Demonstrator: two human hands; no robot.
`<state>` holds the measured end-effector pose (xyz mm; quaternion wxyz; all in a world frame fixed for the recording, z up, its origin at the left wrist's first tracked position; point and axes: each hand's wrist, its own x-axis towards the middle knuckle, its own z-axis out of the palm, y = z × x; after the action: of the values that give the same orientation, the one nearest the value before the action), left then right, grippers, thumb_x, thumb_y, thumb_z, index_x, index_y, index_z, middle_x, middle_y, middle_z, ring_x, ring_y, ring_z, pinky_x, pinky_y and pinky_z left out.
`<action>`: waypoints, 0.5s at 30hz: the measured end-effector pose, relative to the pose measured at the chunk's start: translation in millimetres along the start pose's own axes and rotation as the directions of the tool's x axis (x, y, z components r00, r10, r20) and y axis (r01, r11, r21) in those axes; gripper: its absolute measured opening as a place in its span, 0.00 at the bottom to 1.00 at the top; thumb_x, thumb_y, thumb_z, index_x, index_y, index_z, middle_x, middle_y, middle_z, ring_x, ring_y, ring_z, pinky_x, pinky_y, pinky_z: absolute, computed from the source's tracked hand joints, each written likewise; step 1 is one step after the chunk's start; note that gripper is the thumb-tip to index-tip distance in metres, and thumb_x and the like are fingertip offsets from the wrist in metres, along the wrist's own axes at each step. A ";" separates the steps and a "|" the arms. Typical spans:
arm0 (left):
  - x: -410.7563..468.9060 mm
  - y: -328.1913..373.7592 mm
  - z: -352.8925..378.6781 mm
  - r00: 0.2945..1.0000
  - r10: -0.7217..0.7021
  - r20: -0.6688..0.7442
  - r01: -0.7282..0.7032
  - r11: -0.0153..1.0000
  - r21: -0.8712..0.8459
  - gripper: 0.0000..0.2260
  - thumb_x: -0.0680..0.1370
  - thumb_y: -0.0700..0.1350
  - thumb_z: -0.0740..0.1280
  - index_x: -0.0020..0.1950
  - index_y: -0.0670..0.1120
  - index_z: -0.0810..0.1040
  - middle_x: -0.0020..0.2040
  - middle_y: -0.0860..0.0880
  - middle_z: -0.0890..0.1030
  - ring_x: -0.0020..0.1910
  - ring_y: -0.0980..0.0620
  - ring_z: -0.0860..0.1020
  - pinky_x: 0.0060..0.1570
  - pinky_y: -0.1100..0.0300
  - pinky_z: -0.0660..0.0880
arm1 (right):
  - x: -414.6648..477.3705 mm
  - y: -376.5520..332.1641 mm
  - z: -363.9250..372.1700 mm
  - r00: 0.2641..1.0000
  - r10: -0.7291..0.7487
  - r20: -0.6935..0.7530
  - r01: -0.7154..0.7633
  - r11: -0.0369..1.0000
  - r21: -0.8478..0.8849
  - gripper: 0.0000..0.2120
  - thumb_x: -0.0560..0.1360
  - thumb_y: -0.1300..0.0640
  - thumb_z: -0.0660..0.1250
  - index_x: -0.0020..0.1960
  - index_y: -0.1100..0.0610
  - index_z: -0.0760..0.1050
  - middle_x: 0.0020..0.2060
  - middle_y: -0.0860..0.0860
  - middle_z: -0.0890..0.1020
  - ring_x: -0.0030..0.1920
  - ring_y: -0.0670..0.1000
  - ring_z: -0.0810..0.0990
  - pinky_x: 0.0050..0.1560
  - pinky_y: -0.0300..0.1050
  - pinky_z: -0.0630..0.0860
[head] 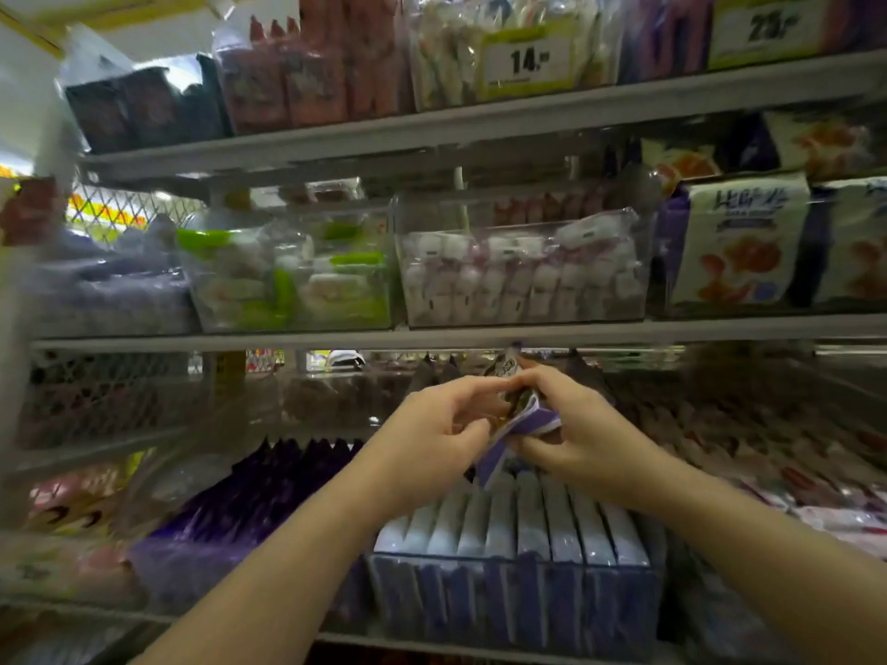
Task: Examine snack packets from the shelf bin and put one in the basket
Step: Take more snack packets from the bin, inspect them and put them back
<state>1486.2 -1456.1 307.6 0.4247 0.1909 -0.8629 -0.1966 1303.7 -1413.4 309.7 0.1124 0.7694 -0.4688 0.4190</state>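
Observation:
A purple and white snack packet (521, 422) is held up in front of the lower shelf, pinched between both hands. My left hand (439, 431) grips its left side and my right hand (573, 427) grips its right side and top. Directly below them a clear shelf bin (518, 602) holds a row of several matching purple and white packets standing on edge. No basket is in view.
A bin of dark purple packets (269, 491) stands left of the open bin. Above, the middle shelf (461, 334) carries clear bins of green (297, 276) and pink-white (523, 276) sweets. Yellow price tags (528, 60) hang on the top shelf. The picture is blurred.

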 end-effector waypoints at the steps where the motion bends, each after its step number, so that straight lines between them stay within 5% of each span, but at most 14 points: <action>1: 6.7 -6.8 -3.0 0.999 0.009 -0.034 -0.007 0.998 0.059 0.20 0.79 0.33 0.61 0.65 0.52 0.77 0.57 0.53 0.82 0.56 0.64 0.79 0.58 0.68 0.74 | 5.7 2.7 1.6 0.999 0.016 0.031 -0.015 1.000 -0.015 0.17 0.73 0.55 0.72 0.60 0.50 0.72 0.53 0.44 0.78 0.53 0.40 0.77 0.54 0.39 0.76; 3: 21.2 -22.2 -7.9 0.996 0.020 -0.090 0.005 0.963 0.271 0.17 0.78 0.36 0.62 0.62 0.52 0.78 0.57 0.54 0.82 0.57 0.60 0.79 0.60 0.59 0.75 | 15.9 7.4 4.7 0.994 0.043 0.105 -0.035 0.997 -0.071 0.18 0.74 0.52 0.71 0.62 0.47 0.71 0.54 0.42 0.77 0.54 0.39 0.75 0.55 0.38 0.75; 7: 43.8 -51.0 -12.6 0.998 0.003 -0.063 0.042 0.706 0.707 0.17 0.76 0.45 0.61 0.64 0.55 0.76 0.62 0.52 0.79 0.62 0.49 0.76 0.59 0.55 0.73 | 33.0 16.4 4.0 0.971 0.137 0.198 -0.098 0.976 -0.193 0.16 0.76 0.50 0.67 0.62 0.48 0.70 0.55 0.45 0.77 0.54 0.43 0.77 0.56 0.44 0.77; 11: 60.5 -79.9 -13.8 0.988 0.012 0.152 -0.134 0.546 0.827 0.21 0.78 0.49 0.59 0.71 0.59 0.69 0.74 0.54 0.68 0.73 0.48 0.64 0.71 0.53 0.61 | 50.4 24.2 -0.5 0.936 0.210 0.282 -0.121 0.946 -0.302 0.18 0.78 0.51 0.65 0.66 0.49 0.68 0.56 0.47 0.77 0.52 0.45 0.78 0.50 0.37 0.76; 15: 74.3 -98.0 -16.4 0.987 -0.068 0.144 -0.080 0.571 0.817 0.24 0.78 0.51 0.61 0.74 0.61 0.63 0.78 0.55 0.61 0.76 0.46 0.59 0.74 0.49 0.58 | 71.0 31.2 6.2 0.922 0.232 0.311 -0.100 0.916 -0.388 0.23 0.78 0.53 0.64 0.72 0.50 0.63 0.67 0.51 0.71 0.63 0.51 0.73 0.57 0.39 0.70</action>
<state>1473.2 -1579.2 316.5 0.2181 0.3465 -0.8874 0.2119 1296.4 -1478.1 352.2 0.1316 0.7538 -0.6154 0.1888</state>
